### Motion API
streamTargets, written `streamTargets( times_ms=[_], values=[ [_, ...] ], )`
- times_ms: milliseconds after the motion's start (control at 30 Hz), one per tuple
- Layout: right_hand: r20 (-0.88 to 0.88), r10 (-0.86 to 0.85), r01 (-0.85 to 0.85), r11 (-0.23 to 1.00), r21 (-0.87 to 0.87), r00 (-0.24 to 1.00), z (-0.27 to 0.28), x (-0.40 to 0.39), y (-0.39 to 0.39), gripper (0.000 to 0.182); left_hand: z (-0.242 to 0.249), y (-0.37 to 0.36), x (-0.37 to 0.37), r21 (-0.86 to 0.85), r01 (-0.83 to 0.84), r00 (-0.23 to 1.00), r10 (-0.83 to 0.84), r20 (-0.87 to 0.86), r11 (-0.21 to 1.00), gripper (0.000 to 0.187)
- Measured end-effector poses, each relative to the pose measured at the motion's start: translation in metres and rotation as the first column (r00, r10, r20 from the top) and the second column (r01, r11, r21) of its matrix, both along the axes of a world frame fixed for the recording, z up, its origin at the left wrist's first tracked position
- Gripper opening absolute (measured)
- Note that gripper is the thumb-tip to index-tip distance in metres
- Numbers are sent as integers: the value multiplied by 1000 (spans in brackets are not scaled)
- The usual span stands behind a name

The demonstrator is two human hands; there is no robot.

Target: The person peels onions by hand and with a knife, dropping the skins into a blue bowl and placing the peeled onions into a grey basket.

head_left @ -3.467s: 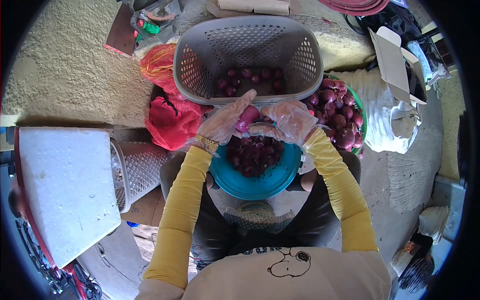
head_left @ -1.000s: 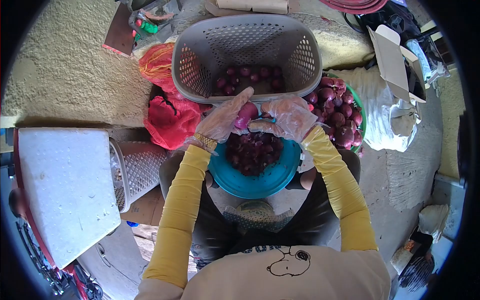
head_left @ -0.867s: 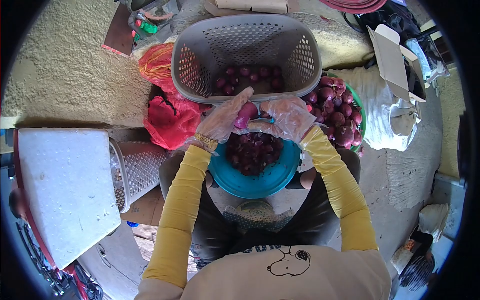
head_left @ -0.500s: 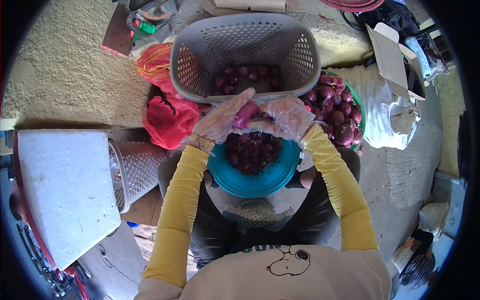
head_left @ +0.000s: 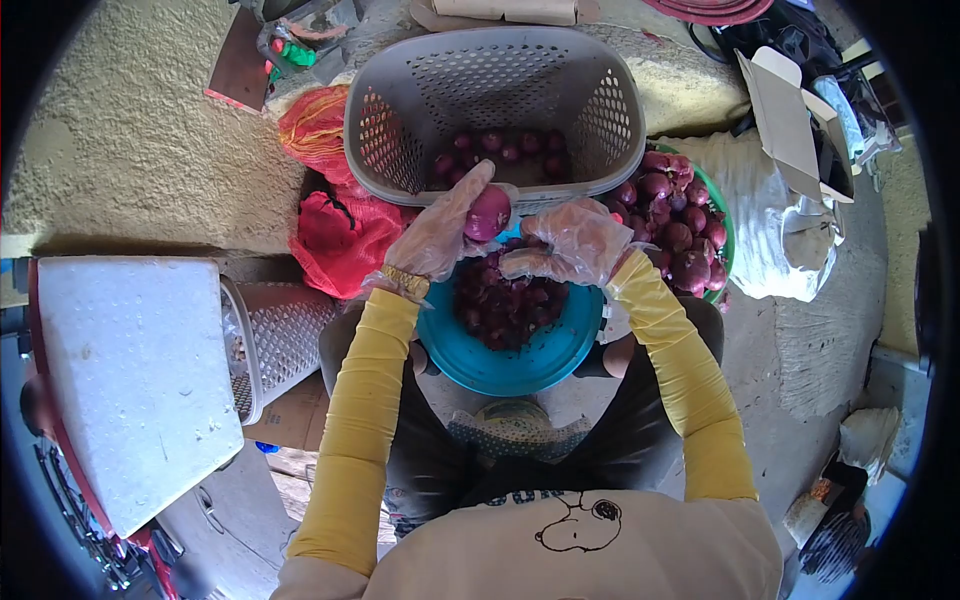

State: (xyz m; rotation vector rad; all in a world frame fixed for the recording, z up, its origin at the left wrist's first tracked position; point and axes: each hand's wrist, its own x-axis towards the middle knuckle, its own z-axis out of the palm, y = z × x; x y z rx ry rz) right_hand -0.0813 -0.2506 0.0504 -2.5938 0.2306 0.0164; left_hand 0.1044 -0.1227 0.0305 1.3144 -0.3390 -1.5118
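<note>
My left hand (head_left: 432, 238), in a clear plastic glove, grips a red onion (head_left: 488, 213) with the thumb up along its side. To its right, my right hand (head_left: 578, 240), gloved the same way, has its fingers curled together; what they hold, if anything, is hidden. A small gap separates that hand from the onion. Beneath both hands stands a blue basin (head_left: 520, 378) with dark red onion skins (head_left: 510, 305) heaped inside. Just beyond the hands is a grey perforated basket (head_left: 495, 75) with several red onions (head_left: 508, 152) at its bottom.
At the right, a green-rimmed tub (head_left: 727, 235) is heaped with red onions (head_left: 677, 237) beside a white sack (head_left: 745, 190). Red mesh bags (head_left: 345, 240) lie left of the basket. A white foam box (head_left: 135, 380) and another perforated basket (head_left: 285, 340) stand further left.
My right hand has drawn slightly away from the onion, leaving a gap. The onion in my left hand now shows more of its smooth purple side.
</note>
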Motion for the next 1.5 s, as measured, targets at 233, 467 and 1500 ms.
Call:
streamTargets(
  times_ms=[233, 467, 1500],
  values=[
    [-229, -123, 224, 841, 492, 965, 13, -4, -8, 45, -15, -3, 8, -178, -180, 927, 106, -359, 967, 47],
    [149, -207, 107, 859, 501, 967, -19, -9, 6, 42, -25, -6, 11, -266, -369, 872, 233, -430, 891, 45],
    [335, -248, 151, 946, 288, 909, -11, 27, 27, 59, -24, -19, -9, -275, -604, 716, 358, -599, 748, 46]
  ],
)
